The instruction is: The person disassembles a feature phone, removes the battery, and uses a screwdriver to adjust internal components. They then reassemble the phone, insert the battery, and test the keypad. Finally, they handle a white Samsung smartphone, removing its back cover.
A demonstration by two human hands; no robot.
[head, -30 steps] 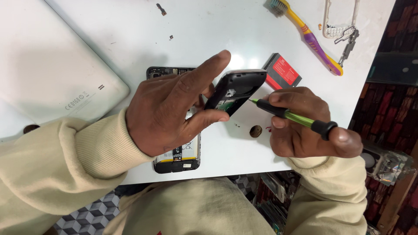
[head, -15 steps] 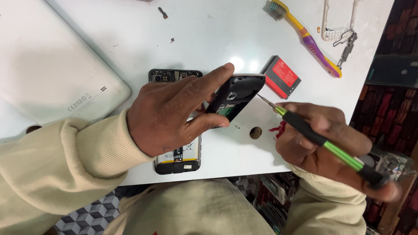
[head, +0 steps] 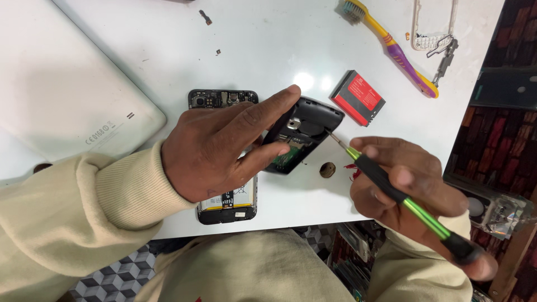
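While the small black phone body (head: 302,134) is being pinched above the white table (head: 268,50) by the left hand (head: 224,148), the green-handled screwdriver (head: 403,204) is being gripped by the right hand (head: 405,187); a slipping tip could be scratching the exposed board.

Changes vs. earlier frames:

- Screwdriver (head: 411,210): at 1.0 s ago held near-level, green shaft across the right hand (head: 408,187), tip on the right edge of the small black phone (head: 302,134). By 0.5 s ago swung steep, handle end dropped toward lower right. Now the same steep diagonal is kept; tip at the phone's right rim, approx. touching.
- Right hand: shifted down and right, grip slid lower on the handle; more of the table exposed betw. hand and phone.
- Brown round bit (head: 328,169): was half-covered by right-hand fingers, now fully seen on the table.
- Red scrap beside it: newly visible.
- Left hand (head: 224,148): index finger stretched slightly further over the phone's top edge.
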